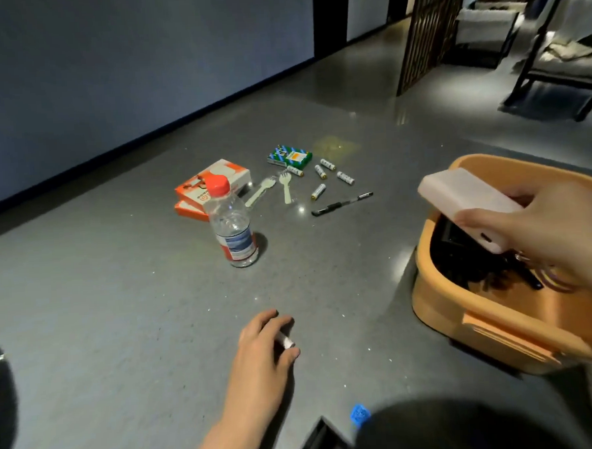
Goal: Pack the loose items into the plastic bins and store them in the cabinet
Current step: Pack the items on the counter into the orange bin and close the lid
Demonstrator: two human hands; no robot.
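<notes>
Right hand (542, 232) at the right edge of the frame, fingers wrapped round a white power bank (464, 198) tilted over the rim of the orange plastic bin (471, 318); dark cables lie tangled inside. Left hand (263, 349), lower centre, fingers curled on a small white battery (287, 341) just above the grey floor (104, 320). Open floor stretches between the hands and the water bottle (231, 224). Beyond it, mid-frame: orange boxes (213, 184), two plastic forks (286, 188), loose batteries (322, 171), a green battery pack (289, 156), a black pen (341, 204).
</notes>
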